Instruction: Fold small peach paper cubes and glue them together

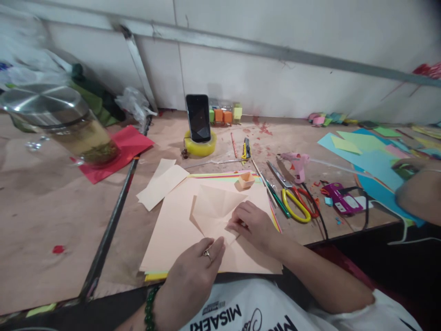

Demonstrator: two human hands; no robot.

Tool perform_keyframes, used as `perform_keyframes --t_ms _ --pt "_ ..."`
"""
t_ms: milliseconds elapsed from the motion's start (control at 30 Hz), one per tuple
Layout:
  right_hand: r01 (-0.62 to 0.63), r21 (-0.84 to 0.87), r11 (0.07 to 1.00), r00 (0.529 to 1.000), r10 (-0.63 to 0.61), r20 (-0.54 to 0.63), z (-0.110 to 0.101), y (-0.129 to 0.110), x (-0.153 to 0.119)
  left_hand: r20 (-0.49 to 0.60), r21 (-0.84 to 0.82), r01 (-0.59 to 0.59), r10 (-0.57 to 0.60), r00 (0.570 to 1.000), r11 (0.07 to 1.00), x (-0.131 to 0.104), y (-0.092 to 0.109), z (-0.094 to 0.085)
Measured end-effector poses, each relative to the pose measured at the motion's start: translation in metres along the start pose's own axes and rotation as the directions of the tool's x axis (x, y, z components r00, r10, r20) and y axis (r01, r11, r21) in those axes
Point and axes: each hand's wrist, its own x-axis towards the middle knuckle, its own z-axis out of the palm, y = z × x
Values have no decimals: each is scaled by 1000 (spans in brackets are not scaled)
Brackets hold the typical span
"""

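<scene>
Peach sheet, creased, 1 pc., at both hands' fingertips

L hand: ring, green bracelet; fingertips together on sheet's near part, can't tell if pinching or pressing. R hand: thumb & fingers pinching sheet's R side. Below grip: paper stack, peach on top, colored edges showing. Just beyond R hand: small paper box, on stack. R of grip: scissors, yellow handle; pink glue gun further out. L, beyond grip: paper strips, overlapping. Well beyond: phone, upright w/ yellow tape roll. Far L: lidded jar, liquid & leaves, on red paper.
</scene>
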Motion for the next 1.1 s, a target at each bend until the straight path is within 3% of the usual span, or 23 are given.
perform_keyframes --t_ms 367,567,733,1100 --pt "-28 -9 1000 1000 29 5 2 1 0 98 -24 -9 11 995 1000 3 3 3" --pt "-76 66 995 996 73 53 -9 -10 1 195 -33 31 -24 980 999 2 5 5" --pt "-87 25 996 994 85 66 -15 -17 -5 184 -24 35 -30 982 999 0 6 5" --pt "-98 -19 995 995 99 26 -34 21 -16 154 -25 25 -21 988 999 -6 5 13"
